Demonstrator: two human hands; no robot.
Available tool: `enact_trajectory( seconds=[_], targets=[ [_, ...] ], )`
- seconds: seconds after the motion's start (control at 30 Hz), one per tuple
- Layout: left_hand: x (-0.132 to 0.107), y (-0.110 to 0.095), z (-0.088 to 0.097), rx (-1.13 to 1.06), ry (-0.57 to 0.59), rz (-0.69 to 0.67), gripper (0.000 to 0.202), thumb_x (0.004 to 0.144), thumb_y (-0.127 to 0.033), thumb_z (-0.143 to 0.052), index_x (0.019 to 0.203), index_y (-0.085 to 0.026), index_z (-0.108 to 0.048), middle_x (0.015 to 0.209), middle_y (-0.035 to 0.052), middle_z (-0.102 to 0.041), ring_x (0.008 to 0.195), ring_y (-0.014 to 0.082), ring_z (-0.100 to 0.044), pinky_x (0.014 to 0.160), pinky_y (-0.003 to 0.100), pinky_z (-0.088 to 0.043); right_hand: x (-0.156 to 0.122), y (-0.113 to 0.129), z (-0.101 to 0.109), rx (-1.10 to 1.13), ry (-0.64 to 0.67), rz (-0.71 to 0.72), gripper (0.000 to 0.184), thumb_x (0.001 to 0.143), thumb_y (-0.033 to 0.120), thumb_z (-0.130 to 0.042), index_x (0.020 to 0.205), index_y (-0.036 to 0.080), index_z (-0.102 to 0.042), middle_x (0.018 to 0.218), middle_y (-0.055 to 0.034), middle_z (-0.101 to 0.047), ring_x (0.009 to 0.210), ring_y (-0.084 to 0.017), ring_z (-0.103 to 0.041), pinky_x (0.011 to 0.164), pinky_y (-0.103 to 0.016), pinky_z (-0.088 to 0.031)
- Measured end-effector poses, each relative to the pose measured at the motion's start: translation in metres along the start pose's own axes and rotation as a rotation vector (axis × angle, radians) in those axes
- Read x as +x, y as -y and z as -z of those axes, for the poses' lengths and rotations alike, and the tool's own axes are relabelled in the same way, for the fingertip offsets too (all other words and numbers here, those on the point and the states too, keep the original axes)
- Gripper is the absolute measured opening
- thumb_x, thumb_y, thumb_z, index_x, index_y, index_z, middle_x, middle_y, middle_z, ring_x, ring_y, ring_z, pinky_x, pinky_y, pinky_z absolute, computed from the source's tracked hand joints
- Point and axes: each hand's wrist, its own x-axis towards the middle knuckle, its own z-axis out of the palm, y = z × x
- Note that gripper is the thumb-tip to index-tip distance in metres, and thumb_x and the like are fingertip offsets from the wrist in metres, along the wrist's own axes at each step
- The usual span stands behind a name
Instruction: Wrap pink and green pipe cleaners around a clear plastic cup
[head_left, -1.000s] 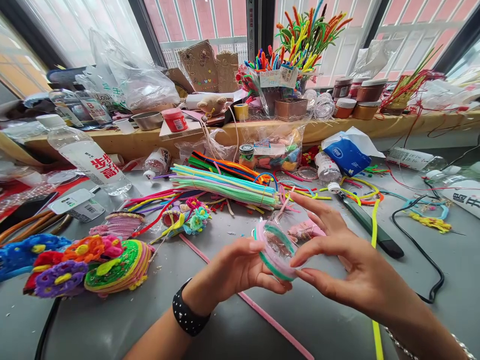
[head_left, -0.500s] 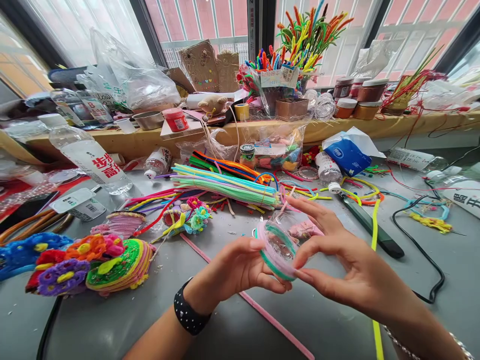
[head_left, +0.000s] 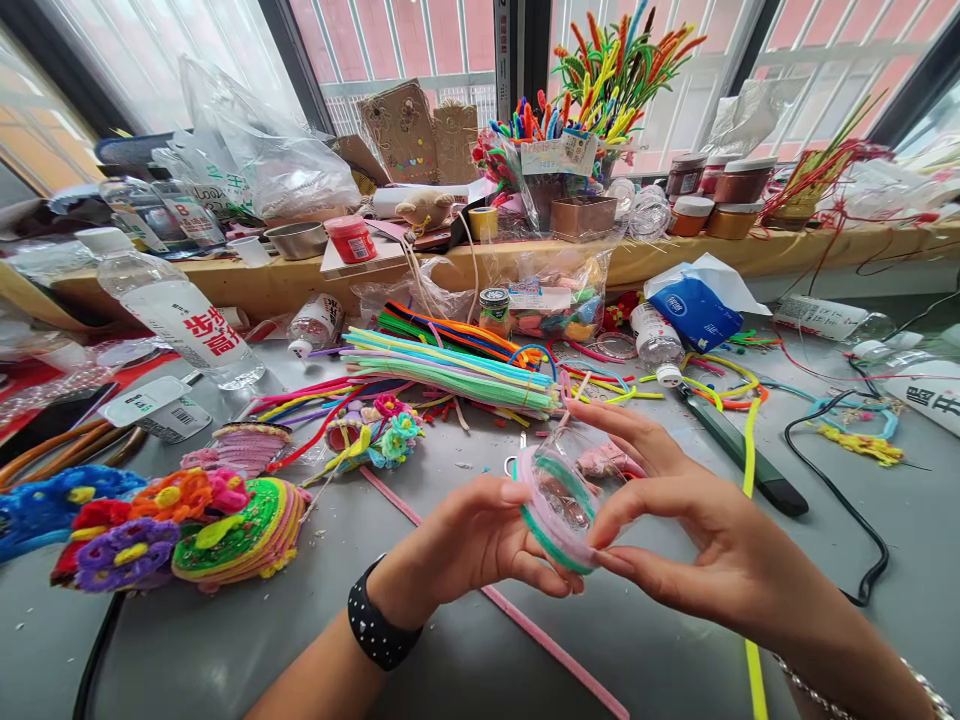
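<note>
Between both hands is a clear plastic ring-shaped piece wrapped with pink and green pipe cleaners [head_left: 551, 515]. My left hand [head_left: 487, 530] grips its left side, thumb on the rim and fingers curled underneath. Thumb and index finger of my right hand [head_left: 675, 510] pinch the right edge, while the other fingers stretch up over it. Below the hands a loose pink pipe cleaner [head_left: 540, 645] lies slanting across the grey table. Behind the ring, a bundle of pale green, blue and yellow pipe cleaners [head_left: 457, 370] rests on other coloured ones.
Fuzzy flower crafts [head_left: 165, 530] sit at the left, near a tilted water bottle [head_left: 180, 310]. To the right lie a dark green utility knife [head_left: 750, 455], a yellow pipe cleaner [head_left: 750, 560] and a black cable [head_left: 874, 540]. Jars [head_left: 742, 180] and bags crowd the window ledge.
The wrapped ring has tilted slightly and its right edge has come a little lower. My right fingers have shifted slightly with it; my left hand keeps its hold.
</note>
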Motion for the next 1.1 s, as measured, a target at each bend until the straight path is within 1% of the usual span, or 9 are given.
enact_trajectory(
  seconds=[0.27,0.4,0.57,0.8,0.93,1.1],
  targets=[
    [0.0011,-0.0017,-0.0019,0.002,0.004,0.009,0.043,0.074,-0.034,-0.06,0.106,-0.006,-0.066,0.088,0.0108,-0.074,0.071,0.0179,-0.071,0.067,0.022,-0.052,-0.0004,-0.0014,0.0005,0.011,0.002,0.004,0.008,0.079,0.03,-0.063,0.079,0.032,-0.07,0.145,0.005,-0.035,0.136,-0.026,-0.025,0.109,-0.051,-0.025],
    [0.0014,-0.0021,-0.002,-0.012,0.011,0.009,0.043,0.075,-0.034,-0.06,0.107,-0.005,-0.065,0.089,0.0108,-0.074,0.074,0.0178,-0.071,0.068,0.022,-0.053,-0.0013,0.0001,-0.0006,0.003,-0.02,0.013,0.009,0.079,0.027,-0.063,0.078,0.03,-0.071,0.144,0.0035,-0.037,0.136,-0.027,-0.025,0.108,-0.05,-0.027],
    [0.0006,-0.0014,-0.0023,-0.015,0.007,0.003,0.043,0.075,-0.034,-0.061,0.106,-0.005,-0.066,0.089,0.0108,-0.075,0.074,0.0183,-0.071,0.068,0.022,-0.054,-0.0001,0.0005,-0.002,-0.005,-0.016,0.01,0.009,0.079,0.027,-0.062,0.079,0.029,-0.071,0.146,0.0027,-0.035,0.137,-0.027,-0.026,0.107,-0.048,-0.031],
    [0.001,-0.0007,-0.0029,-0.008,0.01,-0.004,0.041,0.076,-0.033,-0.06,0.106,-0.006,-0.066,0.09,0.0117,-0.074,0.075,0.0185,-0.071,0.068,0.022,-0.054,0.0,0.0019,-0.0008,-0.041,-0.036,0.045,0.01,0.079,0.028,-0.062,0.076,0.028,-0.071,0.145,0.0011,-0.037,0.135,-0.028,-0.03,0.108,-0.049,-0.031],
    [0.0012,-0.0008,-0.0023,-0.017,-0.008,-0.004,0.042,0.075,-0.033,-0.06,0.106,-0.005,-0.065,0.09,0.0129,-0.074,0.074,0.0195,-0.071,0.068,0.022,-0.055,0.0,0.0027,-0.0009,-0.04,-0.039,0.049,0.01,0.079,0.027,-0.062,0.077,0.029,-0.071,0.145,0.0021,-0.037,0.135,-0.027,-0.03,0.108,-0.048,-0.031],
    [0.0006,-0.0011,-0.0026,-0.003,-0.001,-0.01,0.041,0.076,-0.032,-0.059,0.106,-0.006,-0.065,0.093,0.0128,-0.074,0.074,0.019,-0.071,0.068,0.023,-0.054,0.0,0.0022,-0.0018,-0.043,-0.034,0.038,0.01,0.079,0.026,-0.062,0.077,0.03,-0.07,0.145,0.0046,-0.035,0.136,-0.027,-0.027,0.105,-0.047,-0.035]
  ],
)
